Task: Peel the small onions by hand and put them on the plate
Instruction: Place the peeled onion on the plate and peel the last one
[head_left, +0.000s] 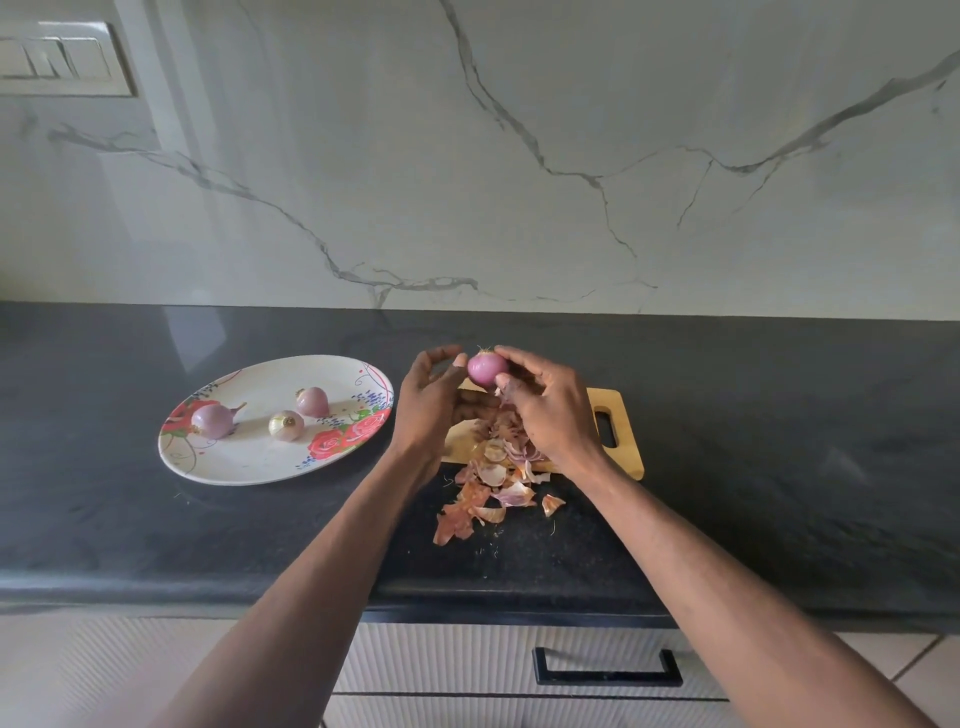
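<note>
— Both forearms reach over a dark speckled counter (156, 519). What do they hold?
— Right hand (550, 410) pinches a glossy purple onion (485, 368) above papery peels (493, 478); left hand (431, 400) hovers loosely uncurled, thumb touching it. Three peeled onions (285, 425) sit on the floral plate (249, 462).

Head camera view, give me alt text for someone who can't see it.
Two hands hold a peeled small onion above a wooden cutting board strewn with onion skins. Three peeled onions sit on a floral plate to the left.
</note>
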